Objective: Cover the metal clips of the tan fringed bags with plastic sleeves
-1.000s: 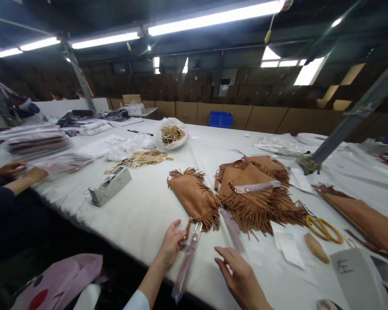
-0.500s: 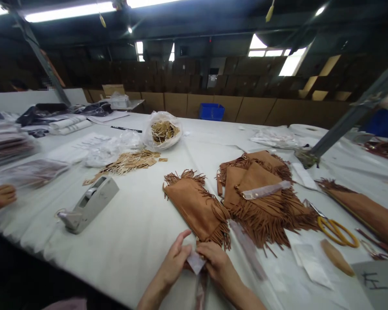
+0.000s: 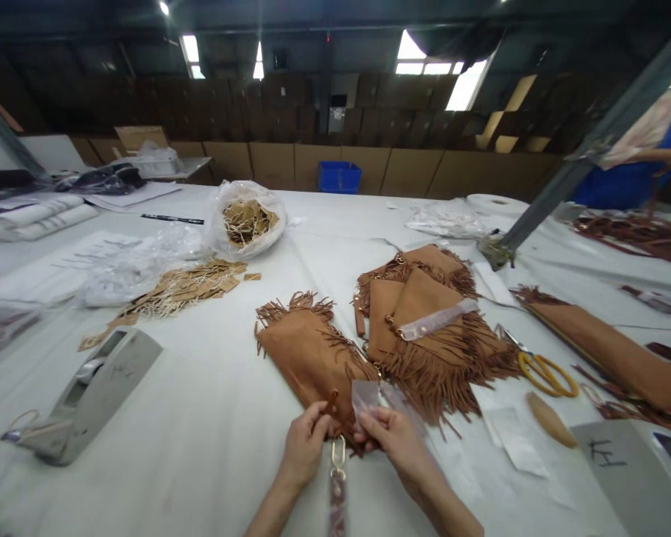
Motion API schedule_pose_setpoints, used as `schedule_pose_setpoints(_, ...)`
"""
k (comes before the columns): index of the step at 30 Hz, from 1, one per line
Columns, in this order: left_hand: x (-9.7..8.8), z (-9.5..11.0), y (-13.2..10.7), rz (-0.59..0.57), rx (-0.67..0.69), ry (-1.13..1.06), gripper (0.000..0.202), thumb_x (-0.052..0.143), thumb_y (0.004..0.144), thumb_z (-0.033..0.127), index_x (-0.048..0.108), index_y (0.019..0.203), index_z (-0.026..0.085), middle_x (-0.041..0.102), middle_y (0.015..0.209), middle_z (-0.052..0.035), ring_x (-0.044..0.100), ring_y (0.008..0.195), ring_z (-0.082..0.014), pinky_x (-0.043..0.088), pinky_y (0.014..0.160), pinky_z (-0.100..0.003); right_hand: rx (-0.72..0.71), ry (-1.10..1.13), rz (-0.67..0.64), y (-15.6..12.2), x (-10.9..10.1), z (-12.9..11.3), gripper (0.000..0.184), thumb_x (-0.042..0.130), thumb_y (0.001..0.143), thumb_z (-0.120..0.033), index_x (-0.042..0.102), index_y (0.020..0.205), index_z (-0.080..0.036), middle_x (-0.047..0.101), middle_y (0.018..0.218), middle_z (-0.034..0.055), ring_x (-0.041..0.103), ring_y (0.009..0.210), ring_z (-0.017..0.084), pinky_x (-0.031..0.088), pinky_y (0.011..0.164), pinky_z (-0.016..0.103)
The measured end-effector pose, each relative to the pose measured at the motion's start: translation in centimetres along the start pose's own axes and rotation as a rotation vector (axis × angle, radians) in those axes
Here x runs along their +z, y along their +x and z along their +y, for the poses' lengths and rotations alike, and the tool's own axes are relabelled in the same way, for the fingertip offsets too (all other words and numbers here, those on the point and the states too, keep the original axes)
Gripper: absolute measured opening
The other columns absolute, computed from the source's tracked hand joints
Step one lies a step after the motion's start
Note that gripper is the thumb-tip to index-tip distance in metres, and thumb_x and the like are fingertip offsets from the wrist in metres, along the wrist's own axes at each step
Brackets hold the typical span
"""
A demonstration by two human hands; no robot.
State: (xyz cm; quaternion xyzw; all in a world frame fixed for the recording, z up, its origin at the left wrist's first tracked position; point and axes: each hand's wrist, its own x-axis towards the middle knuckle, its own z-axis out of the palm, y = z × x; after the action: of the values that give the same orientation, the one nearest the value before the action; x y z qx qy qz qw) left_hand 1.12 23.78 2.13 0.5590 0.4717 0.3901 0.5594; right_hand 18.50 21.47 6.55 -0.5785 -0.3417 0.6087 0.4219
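Observation:
A brown fringed bag [image 3: 307,350] lies flat in front of me, with both hands at its near end. My left hand [image 3: 303,447] is closed, pinching a narrow brown leather tab [image 3: 332,403] that sticks up over the bag. My right hand [image 3: 394,440] grips a small clear plastic piece [image 3: 364,395] between thumb and fingers. Between the hands, a gold-coloured metal link [image 3: 338,452] joins a plastic-wrapped strap [image 3: 338,507] that runs toward me. More brown fringed bags [image 3: 425,306] are piled just right of the first one, a plastic-wrapped strip on top.
A grey tape dispenser [image 3: 106,395] stands at left; another [image 3: 620,470] is at lower right. Yellow-handled scissors [image 3: 548,373] lie beside the pile. Tan tags [image 3: 184,287] and a plastic bag of tags [image 3: 249,224] lie farther back. A metal post [image 3: 564,171] rises at right.
My hands have drawn apart; the right now lifts the clear plastic piece, and the gold link shows between them. The view has turned right, bringing a person in at the right edge.

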Motion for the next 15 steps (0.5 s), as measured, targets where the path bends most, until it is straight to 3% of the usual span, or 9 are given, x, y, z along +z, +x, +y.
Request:
schedule_pose_setpoints(4, 0.0, -0.5, -2.7, 0.101, -0.011, -0.204, 0.031, 0.052, 0.083, 0.043, 0.059, 0.094, 0.015, 0.050, 0.057, 0.0053, 0.045, 0.053, -0.0108, 0.038, 0.055, -0.022, -0.039, 0.023, 0.020, -2.9, 0.8, 0.9, 0.038, 0.077, 0.058, -0.048, 0.068, 0.066, -0.012, 0.066, 0.062, 0.0044, 0.051, 0.054, 0.011, 0.038, 0.052, 0.022)
schedule_pose_setpoints(7, 0.3, -0.2, -5.6, 0.066, -0.021, -0.264, 0.038, 0.058, 0.078, 0.049, 0.062, 0.095, 0.014, 0.059, 0.063, 0.0018, 0.054, 0.059, -0.0131, 0.044, 0.058, -0.023, -0.082, -0.010, 0.107, -4.7, 2.0, 1.9, 0.035, 0.081, 0.053, -0.043, 0.063, 0.059, -0.013, 0.062, 0.055, 0.0011, 0.048, 0.051, 0.010, 0.038, 0.052, 0.023)
schedule_pose_setpoints(9, 0.6, -0.3, -7.0, 0.052, -0.027, -0.291, 0.045, 0.063, 0.073, 0.052, 0.064, 0.098, 0.015, 0.069, 0.080, -0.0040, 0.063, 0.078, -0.0189, 0.049, 0.071, -0.027, -0.119, -0.030, 0.142, -5.6, 2.6, 2.7, 0.034, 0.081, 0.050, -0.041, 0.060, 0.056, -0.015, 0.059, 0.052, -0.0010, 0.048, 0.050, 0.010, 0.037, 0.051, 0.023)
schedule_pose_setpoints(11, 0.8, -0.7, -7.5, 0.044, -0.051, -0.308, 0.054, 0.068, 0.065, 0.056, 0.066, 0.100, 0.016, 0.072, 0.095, -0.0076, 0.064, 0.095, -0.0250, 0.050, 0.085, -0.032, -0.153, -0.071, 0.152, -6.0, 3.0, 3.7, 0.032, 0.081, 0.048, -0.039, 0.061, 0.056, -0.015, 0.058, 0.052, -0.0021, 0.048, 0.052, 0.010, 0.037, 0.051, 0.022)
schedule_pose_setpoints(15, 1.3, -1.1, -6.6, -0.043, -0.099, -0.255, 0.061, 0.077, 0.047, 0.059, 0.070, 0.087, 0.014, 0.074, 0.087, -0.0101, 0.066, 0.092, -0.0315, 0.052, 0.083, -0.036, -0.144, -0.142, 0.128, -6.0, 3.3, 5.9, 0.035, 0.082, 0.045, -0.041, 0.067, 0.061, -0.014, 0.062, 0.057, 0.0000, 0.055, 0.058, 0.014, 0.041, 0.054, 0.024)
